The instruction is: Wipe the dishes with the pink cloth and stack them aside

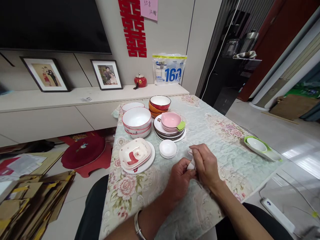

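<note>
Two bare hands meet over the floral tablecloth [140,203] in my head-camera feed: the left hand [181,175] and the right hand [206,163] are both closed around a small whitish object [192,165]. Fingers cover most of it, so from here I cannot tell what it is. Just left of the grip I see a short stack of small white dishes [167,148]; beyond it, a pink bowl [171,119] tops some stacked plates [158,125]. Farther left, patterned rectangular dishes [135,153] rest on a round white plate [149,161], with red-rimmed bowls [137,120] behind. Well apart, near the table's right edge, a green-and-white dish [271,154] holds a smaller white dish [256,144].
</note>
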`<state>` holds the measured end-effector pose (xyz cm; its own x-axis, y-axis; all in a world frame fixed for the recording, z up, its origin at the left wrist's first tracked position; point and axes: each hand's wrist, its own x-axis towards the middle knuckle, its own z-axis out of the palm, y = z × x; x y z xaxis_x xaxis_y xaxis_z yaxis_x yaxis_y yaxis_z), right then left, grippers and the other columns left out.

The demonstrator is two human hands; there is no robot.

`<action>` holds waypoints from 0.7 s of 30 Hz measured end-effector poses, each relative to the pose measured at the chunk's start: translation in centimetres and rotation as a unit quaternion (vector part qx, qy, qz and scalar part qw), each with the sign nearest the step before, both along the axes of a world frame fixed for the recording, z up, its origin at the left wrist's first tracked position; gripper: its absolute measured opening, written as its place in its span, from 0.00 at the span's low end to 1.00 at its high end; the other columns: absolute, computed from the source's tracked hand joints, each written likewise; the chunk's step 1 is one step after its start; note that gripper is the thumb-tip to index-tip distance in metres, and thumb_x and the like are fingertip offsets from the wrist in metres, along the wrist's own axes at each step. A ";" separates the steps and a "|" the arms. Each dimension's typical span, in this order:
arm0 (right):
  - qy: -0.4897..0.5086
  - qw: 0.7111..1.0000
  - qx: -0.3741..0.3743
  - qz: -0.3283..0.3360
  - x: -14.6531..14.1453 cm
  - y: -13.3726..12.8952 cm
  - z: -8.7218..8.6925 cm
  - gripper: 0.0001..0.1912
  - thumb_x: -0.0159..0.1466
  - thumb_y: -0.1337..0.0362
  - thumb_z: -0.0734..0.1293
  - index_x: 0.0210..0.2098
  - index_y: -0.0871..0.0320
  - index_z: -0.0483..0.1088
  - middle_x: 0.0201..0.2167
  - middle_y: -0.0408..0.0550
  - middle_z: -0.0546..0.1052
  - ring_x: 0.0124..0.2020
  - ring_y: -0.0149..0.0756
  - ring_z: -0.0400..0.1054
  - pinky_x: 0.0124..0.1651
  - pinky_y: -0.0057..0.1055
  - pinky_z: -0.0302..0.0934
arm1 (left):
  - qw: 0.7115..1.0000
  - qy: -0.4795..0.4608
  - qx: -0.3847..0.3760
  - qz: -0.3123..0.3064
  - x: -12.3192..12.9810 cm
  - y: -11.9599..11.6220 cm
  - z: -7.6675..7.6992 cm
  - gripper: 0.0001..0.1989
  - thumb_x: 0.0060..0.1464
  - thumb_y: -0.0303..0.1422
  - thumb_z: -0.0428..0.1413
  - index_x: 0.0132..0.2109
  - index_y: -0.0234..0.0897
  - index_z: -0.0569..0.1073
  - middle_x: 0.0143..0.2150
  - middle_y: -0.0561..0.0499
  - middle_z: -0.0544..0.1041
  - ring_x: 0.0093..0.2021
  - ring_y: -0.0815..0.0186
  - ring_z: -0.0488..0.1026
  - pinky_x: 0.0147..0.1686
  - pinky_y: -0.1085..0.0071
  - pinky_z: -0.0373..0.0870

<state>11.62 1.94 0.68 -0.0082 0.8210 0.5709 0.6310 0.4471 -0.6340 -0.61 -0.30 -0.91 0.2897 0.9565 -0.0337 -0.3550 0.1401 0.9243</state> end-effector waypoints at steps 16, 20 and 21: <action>0.202 0.959 -0.199 0.024 1.5 1.5 -0.4 0.16 0.68 0.54 0.60 0.36 0.57 0.74 0.17 0.38 0.63 0.19 0.31 0.56 0.23 0.28 0.51 | 0.995 -0.053 -0.081 -0.010 -0.1 0.0 0.8 0.10 0.44 0.33 0.63 0.31 0.33 0.71 0.29 0.51 0.75 0.30 0.67 0.71 0.34 0.69 0.69; 0.011 0.995 -0.072 0.064 1.1 0.8 0.2 0.12 0.68 0.61 0.60 0.37 0.58 0.75 0.29 0.46 0.74 0.30 0.35 0.68 0.34 0.31 0.60 | 0.998 -0.022 -0.056 -0.037 -0.2 0.1 0.4 0.07 0.47 0.32 0.60 0.34 0.34 0.71 0.30 0.51 0.75 0.31 0.65 0.71 0.35 0.67 0.69; -0.036 0.996 -0.037 0.075 0.9 0.5 0.3 0.12 0.68 0.62 0.60 0.37 0.58 0.75 0.30 0.47 0.74 0.32 0.36 0.68 0.36 0.32 0.60 | 0.998 -0.018 -0.040 -0.039 -0.1 0.2 0.2 0.06 0.47 0.30 0.59 0.34 0.34 0.71 0.30 0.52 0.74 0.31 0.66 0.70 0.34 0.68 0.68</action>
